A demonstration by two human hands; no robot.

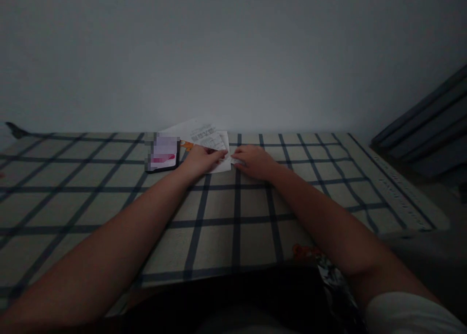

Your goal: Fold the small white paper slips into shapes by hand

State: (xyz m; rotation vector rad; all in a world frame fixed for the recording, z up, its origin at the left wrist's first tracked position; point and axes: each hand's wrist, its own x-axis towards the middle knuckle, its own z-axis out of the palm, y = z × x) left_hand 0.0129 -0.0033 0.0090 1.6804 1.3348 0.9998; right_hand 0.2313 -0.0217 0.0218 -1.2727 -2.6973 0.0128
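Observation:
A white sheet of paper [204, 135] with dark printing lies folded or layered near the back of the table, against the wall. My left hand [203, 159] rests over its front part, with thumb and fingers closed on the paper near its right edge. Just to the right, my right hand [255, 161] pinches a small white bit at that same edge; whether this bit is joined to the sheet I cannot tell. The fingertips of both hands almost meet. Left of my left hand is a phone [166, 151] with a lit screen, partly blurred out.
A checked cloth [251, 202] covers the table, which meets a plain wall [233, 56]. Something orange [187, 145] shows between phone and paper. Another orange item [304, 251] lies near the front edge by my right forearm. Dark ridged panels [426, 124] stand at the right.

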